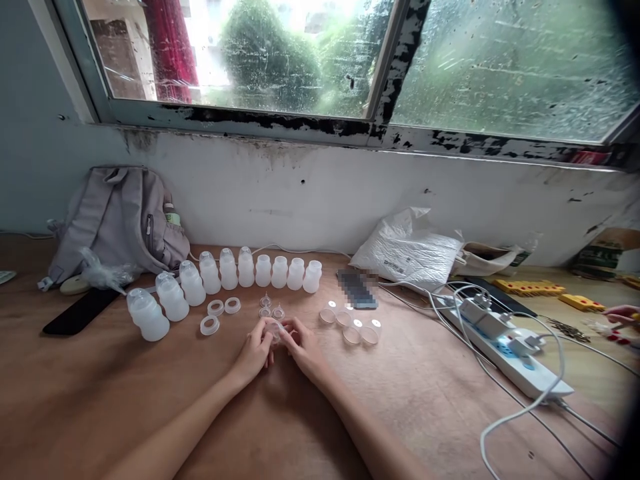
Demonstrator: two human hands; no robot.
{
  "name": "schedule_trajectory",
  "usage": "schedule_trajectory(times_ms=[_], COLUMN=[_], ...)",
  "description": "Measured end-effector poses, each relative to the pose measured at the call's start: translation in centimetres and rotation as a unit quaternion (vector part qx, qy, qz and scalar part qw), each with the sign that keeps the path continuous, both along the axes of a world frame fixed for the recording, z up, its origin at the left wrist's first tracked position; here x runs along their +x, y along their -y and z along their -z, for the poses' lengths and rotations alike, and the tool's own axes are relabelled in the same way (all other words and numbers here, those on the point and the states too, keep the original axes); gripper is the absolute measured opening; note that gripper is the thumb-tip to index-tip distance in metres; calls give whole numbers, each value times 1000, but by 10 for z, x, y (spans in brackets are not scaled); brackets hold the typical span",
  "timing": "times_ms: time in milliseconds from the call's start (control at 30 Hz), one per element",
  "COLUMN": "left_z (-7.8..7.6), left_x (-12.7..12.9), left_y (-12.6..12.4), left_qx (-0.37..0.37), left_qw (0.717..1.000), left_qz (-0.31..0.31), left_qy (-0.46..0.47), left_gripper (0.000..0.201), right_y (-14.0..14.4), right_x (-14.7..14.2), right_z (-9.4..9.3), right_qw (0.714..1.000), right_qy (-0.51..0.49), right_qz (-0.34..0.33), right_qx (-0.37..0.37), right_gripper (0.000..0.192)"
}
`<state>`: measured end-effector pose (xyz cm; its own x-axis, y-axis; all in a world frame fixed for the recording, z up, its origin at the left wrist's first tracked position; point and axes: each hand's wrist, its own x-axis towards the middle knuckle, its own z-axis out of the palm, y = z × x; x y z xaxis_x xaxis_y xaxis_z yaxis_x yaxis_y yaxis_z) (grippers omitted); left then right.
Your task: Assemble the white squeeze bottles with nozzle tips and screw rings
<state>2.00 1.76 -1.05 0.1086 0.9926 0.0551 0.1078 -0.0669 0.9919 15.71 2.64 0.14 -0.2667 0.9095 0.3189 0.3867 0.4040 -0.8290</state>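
Fingertips of my left hand (pixel 257 347) and my right hand (pixel 303 347) meet at the middle of the table, closed around a small translucent bottle ring (pixel 274 329). Fingers partly cover it, so I cannot tell whether a nipple sits inside. Just beyond lie three clear silicone nipples (pixel 278 311). Three white bottle rings (pixel 209 325) lie to the left. Clear round bottle caps (pixel 351 335) are grouped on the right. Behind stands a curved row of frosted baby bottles: several on the left have capped tops (pixel 229 269), while several on the right are open-necked bottles (pixel 279 271).
A phone (pixel 361 290) and silver plastic package (pixel 407 250) lie back right. A power strip (pixel 520 367) with white cables stretches along the right. Grey backpack (pixel 120 220) and black phone-like slab (pixel 83 311) are left. Another person's hand (pixel 620 315) shows at far right.
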Motion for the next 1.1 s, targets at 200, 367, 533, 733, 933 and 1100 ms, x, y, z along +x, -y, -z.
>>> schedule_trajectory(times_ms=[200,367,533,733,933,1100], left_z=[-6,-14,-20,-20,-18,-39], left_x=[-10,-11,-8,-4,-12,-28], left_y=[-5,1,3,0,-4,-33], left_qx=[-111,-158,-138,-148,-1,118], left_qw=[982,962,978,975,1000,967], left_qz=[28,104,84,68,23,-85], left_qy=[147,199,130,148,-7,-207], left_gripper=[22,40,39,40,38,39], right_y=[-1,6,12,16,10,-9], right_x=[2,-2,-7,-9,-5,6], right_z=[-3,0,4,1,6,12], right_qw=[998,992,988,987,990,992], right_qy=[51,91,95,77,75,55], right_qz=[-9,-29,-51,-59,-31,70], right_qx=[42,81,107,126,113,90], right_gripper=[19,19,23,24,23,27])
